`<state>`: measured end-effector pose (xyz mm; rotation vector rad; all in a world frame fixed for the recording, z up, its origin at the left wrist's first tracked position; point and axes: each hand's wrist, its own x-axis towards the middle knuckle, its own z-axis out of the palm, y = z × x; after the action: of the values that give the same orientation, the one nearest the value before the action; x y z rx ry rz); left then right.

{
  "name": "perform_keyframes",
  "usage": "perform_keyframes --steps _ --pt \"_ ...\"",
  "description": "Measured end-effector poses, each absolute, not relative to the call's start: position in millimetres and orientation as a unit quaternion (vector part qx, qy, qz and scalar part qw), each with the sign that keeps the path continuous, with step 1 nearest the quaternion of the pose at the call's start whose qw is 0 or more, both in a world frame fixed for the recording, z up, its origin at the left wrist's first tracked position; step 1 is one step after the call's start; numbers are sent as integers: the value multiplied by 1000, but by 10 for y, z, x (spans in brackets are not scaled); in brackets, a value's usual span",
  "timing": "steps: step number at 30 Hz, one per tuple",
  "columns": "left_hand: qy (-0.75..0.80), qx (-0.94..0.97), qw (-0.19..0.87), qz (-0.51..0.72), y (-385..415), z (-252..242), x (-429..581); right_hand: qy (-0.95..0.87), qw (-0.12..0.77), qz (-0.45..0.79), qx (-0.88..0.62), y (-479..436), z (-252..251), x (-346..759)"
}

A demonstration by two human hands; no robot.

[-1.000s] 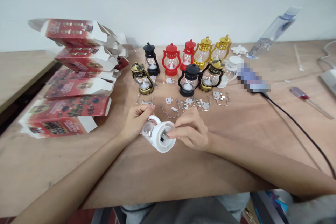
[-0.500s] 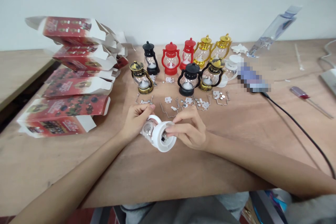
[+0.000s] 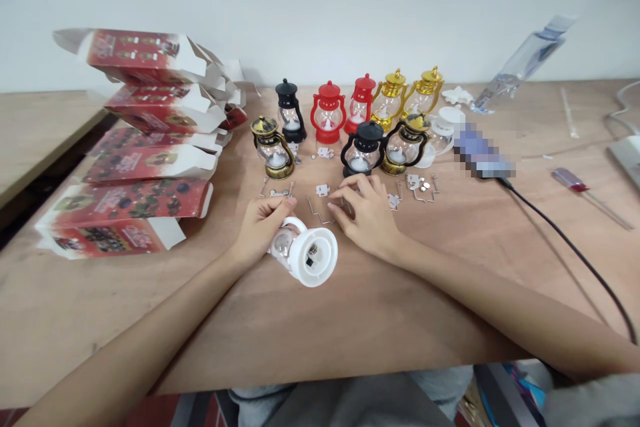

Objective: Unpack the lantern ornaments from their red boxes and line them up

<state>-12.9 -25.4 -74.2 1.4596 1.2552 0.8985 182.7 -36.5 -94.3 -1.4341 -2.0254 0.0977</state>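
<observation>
My left hand [image 3: 260,230] is closed round a small white lantern [image 3: 313,257] with a clear globe, tipped so its hollow base faces me. Small dark and metallic parts show inside that base. Over the small parts on the table hovers my right hand [image 3: 367,217], thumb and fingers apart and curved, with nothing visible between them. Beneath and beside its fingertips are bent wire handles [image 3: 320,213], small white plastic pieces [image 3: 323,191] and round button cells [image 3: 425,185]. The right hand hides some of these parts.
Black, red, gold and bronze lanterns [image 3: 329,113] stand in a group behind the parts. Opened red boxes [image 3: 145,160] are stacked at left. At right are a pixelated phone [image 3: 483,153] on a black cable, a screwdriver [image 3: 590,193] and a tilted clear bottle [image 3: 523,63].
My right hand has withdrawn from the white lantern's base and moved up and away to the loose parts. The left hand still holds the lantern in about the same place.
</observation>
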Motion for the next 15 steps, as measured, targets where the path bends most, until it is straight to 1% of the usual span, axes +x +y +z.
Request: perform_keyframes --steps 4,8,12,15 --pt "513 602 489 369 -254 -744 -133 -785 285 7 -549 -402 -947 1812" --pt "514 600 488 371 -257 -759 -145 -791 268 3 -550 -422 -960 1809" --pt "514 599 487 373 -254 -758 -140 -792 286 7 -540 -401 -983 1818" --pt "515 599 484 376 -248 -753 -130 -781 346 6 -520 -416 -965 1830"
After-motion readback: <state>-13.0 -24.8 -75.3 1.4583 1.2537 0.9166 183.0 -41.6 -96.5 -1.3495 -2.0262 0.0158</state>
